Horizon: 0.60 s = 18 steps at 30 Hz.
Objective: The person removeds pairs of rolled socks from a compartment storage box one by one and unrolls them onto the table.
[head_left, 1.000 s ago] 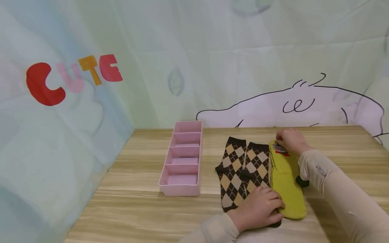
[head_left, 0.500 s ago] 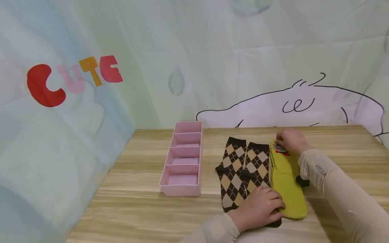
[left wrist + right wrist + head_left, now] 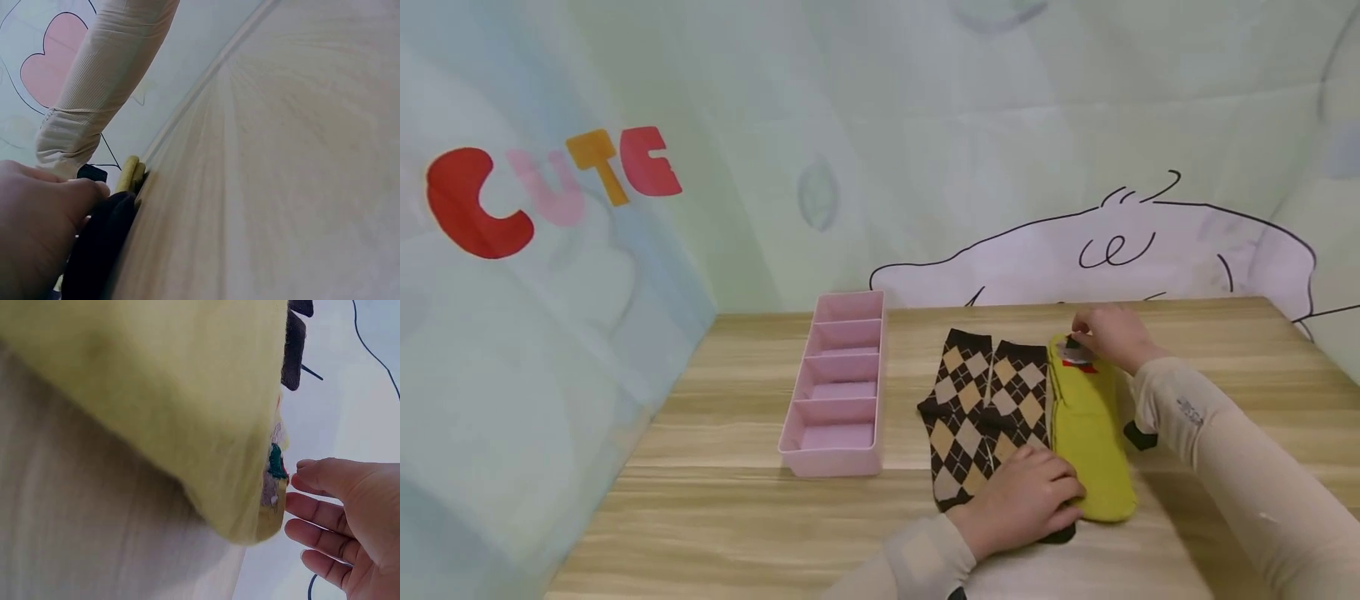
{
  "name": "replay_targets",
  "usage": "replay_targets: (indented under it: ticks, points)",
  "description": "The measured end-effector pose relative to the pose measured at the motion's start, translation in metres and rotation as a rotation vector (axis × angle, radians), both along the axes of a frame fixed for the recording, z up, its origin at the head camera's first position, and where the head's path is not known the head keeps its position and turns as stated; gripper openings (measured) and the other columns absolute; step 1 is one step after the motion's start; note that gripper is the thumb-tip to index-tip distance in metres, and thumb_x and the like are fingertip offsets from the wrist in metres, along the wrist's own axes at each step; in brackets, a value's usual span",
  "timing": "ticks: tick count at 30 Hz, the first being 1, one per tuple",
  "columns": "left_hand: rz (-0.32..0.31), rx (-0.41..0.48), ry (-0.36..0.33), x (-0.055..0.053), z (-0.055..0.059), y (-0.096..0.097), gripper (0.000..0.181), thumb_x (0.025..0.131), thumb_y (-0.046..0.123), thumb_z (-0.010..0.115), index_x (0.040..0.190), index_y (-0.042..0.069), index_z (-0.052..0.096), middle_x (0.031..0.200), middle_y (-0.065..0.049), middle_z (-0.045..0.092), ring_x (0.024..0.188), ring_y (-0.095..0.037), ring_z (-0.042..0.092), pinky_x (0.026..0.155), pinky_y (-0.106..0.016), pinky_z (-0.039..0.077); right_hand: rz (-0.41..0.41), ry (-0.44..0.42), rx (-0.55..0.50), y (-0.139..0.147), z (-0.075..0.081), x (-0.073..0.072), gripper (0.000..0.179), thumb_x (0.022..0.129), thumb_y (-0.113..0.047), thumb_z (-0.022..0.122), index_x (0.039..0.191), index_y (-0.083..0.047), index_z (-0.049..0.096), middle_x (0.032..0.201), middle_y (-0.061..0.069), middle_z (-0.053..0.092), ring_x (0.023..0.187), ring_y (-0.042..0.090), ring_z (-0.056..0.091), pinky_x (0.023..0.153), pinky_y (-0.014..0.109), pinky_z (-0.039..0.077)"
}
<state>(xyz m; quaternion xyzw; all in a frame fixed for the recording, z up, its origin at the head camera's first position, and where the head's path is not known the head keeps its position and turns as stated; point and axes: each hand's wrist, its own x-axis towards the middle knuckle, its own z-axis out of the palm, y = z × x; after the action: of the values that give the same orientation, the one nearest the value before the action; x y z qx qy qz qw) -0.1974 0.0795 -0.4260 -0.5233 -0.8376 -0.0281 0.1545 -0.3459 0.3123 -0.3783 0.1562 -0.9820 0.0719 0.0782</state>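
Observation:
Two dark brown argyle socks [image 3: 957, 408] lie flat side by side on the table. Right of them lies a yellow sock [image 3: 1092, 450] with a grey and red patch near its cuff; another yellow layer shows beneath it. My left hand [image 3: 1024, 502] rests on the toe of the right argyle sock, its fingertips beside the yellow sock. In the left wrist view, the left hand [image 3: 44, 219] is over the dark toe. My right hand [image 3: 1116, 335] is at the yellow sock's cuff. The right wrist view shows that hand's [image 3: 350, 519] fingers loosely extended, fingertips beside the patched edge.
Left of the socks stands a pink organizer box [image 3: 842, 462] with several compartments in a row. The wooden table [image 3: 715, 517] meets printed curtains [image 3: 760, 208] at the back and left. A small dark block [image 3: 1141, 435] sits under the right wrist.
The head view has shifted slightly, so everything appears a little further left and higher. A bit more of the yellow sock's patch shows by the right fingertips. The socks lie as before.

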Motion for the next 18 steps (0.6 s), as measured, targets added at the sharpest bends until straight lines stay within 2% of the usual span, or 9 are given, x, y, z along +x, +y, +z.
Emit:
replay_targets:
  ticks: [3,12,15,18]
  points:
    - [0.01,0.01,-0.005,0.0,0.002,0.0,0.028,0.095,0.045,0.054,0.11,0.028,0.068,0.109,0.014,0.064,0.105,-0.001,0.057,0.096,-0.018,0.04,-0.018,-0.026,-0.001,0.002,0.002,0.003,0.014,0.087,-0.01,0.067,0.095,0.002,0.068,0.091,0.019,0.071,0.081,0.032,0.065,0.078,0.049,0.052]
    - [0.049,-0.004,0.064,0.002,0.001,0.002,0.029,0.093,0.05,0.054,0.107,0.027,0.066,0.101,0.013,0.061,0.1,-0.003,0.055,0.092,-0.02,0.04,-0.084,-0.105,0.009,0.009,0.007,0.003,0.026,0.089,-0.017,0.065,0.101,0.007,0.067,0.094,0.023,0.069,0.084,0.034,0.064,0.079,0.05,0.052]
    - [0.054,-0.017,0.071,0.004,0.0,0.004,0.029,0.092,0.051,0.054,0.104,0.028,0.066,0.099,0.013,0.06,0.098,-0.003,0.055,0.09,-0.02,0.039,-0.098,-0.146,-0.003,0.013,0.005,0.003,0.025,0.089,-0.017,0.066,0.099,0.006,0.067,0.091,0.02,0.069,0.08,0.031,0.063,0.076,0.047,0.052]
    - [0.057,-0.014,0.075,0.005,-0.001,0.006,0.026,0.091,0.05,0.056,0.101,0.028,0.066,0.098,0.013,0.06,0.097,-0.003,0.055,0.087,-0.019,0.038,-0.116,-0.176,-0.023,0.014,0.002,0.004,0.02,0.089,-0.017,0.067,0.091,0.002,0.066,0.083,0.015,0.068,0.073,0.025,0.059,0.067,0.04,0.05]
